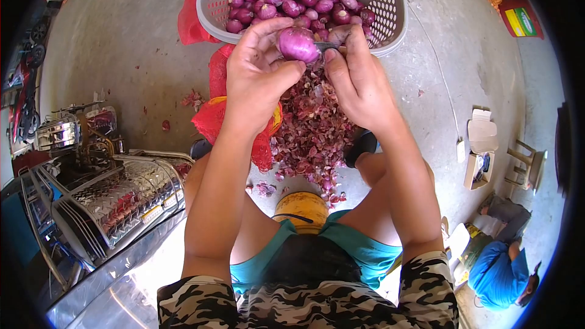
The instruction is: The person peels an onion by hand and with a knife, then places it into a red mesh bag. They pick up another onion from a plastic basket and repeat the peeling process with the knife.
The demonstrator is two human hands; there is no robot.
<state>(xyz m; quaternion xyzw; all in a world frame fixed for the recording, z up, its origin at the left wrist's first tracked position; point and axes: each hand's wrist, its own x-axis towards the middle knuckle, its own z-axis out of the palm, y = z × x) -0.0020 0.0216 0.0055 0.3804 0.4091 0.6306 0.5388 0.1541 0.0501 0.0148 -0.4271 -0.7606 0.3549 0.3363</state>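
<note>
My left hand (259,67) is closed around a red onion (298,44) with smooth, shiny purple skin. In my right hand (356,73) is a small knife (326,45), its dark blade touching the right side of the onion. Most of the knife's handle is hidden by my fingers. Just beyond my hands stands a grey plastic basket (210,3) with perforated sides, holding many red onions (291,7). Below my hands a heap of dry onion skins (314,122) lies on the floor between my feet.
Red mesh bags (213,120) lie left of the skins. A yellow bucket (301,208) is between my legs. Shiny metal vehicle bodywork (131,198) stands at left. At right are a cable (442,73), an open cardboard box (481,164), a wooden stool (529,167) and a person in blue (496,274).
</note>
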